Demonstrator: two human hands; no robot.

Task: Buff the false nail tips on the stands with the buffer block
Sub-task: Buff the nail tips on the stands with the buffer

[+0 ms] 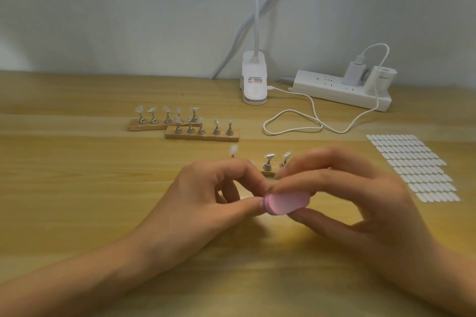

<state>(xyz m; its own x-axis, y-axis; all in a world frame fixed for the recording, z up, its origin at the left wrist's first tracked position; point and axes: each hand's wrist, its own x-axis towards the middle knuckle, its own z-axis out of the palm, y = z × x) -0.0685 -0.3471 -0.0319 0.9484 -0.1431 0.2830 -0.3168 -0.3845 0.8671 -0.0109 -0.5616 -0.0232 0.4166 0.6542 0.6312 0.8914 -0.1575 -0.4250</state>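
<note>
Buffing in progress: pink oval buffer block (287, 203) gripped in right hand (360, 195), left hand (206, 193) pinching small hidden item against its end, above wooden surface (77, 188). Beyond, clear false nail tips (269, 156) on three wooden stands (203, 137), likely mostly unbuffed.

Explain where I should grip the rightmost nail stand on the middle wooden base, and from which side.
I would pinch the rightmost nail stand at its metal stem, below the nail tip, coming from the right: it ends the row on the middle wooden base, so only its left side has a neighbour.
</note>
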